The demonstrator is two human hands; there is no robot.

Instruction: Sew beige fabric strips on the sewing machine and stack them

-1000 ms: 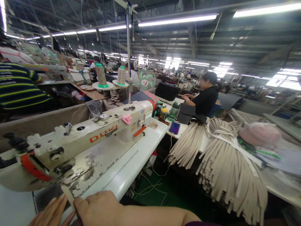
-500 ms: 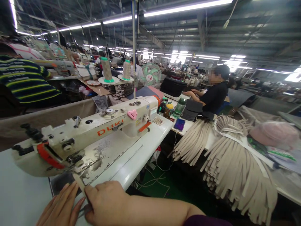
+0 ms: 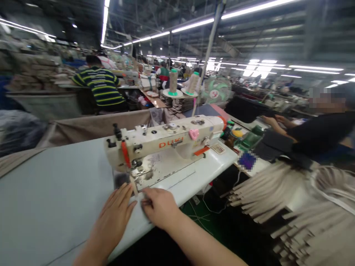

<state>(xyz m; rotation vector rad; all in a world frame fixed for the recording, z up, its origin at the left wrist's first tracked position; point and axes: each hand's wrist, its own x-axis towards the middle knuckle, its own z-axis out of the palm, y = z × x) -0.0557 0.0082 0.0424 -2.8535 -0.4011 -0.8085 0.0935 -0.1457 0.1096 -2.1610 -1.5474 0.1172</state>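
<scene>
Both hands bare, no gloves, no rings or watch visible; left hand [image 3: 112, 218] shows fingers, back of hand and wrist only; right hand [image 3: 160, 207] runs into a bare forearm to the frame edge; no sleeve in view on either arm.

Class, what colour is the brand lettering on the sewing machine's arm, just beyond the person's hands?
Orange-red lettering on the cream sewing machine, seen in the head view.

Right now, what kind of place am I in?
Most likely a garment or sewing factory: an industrial sewing machine under your hands, thread cones behind it, and bundled beige strips beside other workers' stations.
</scene>
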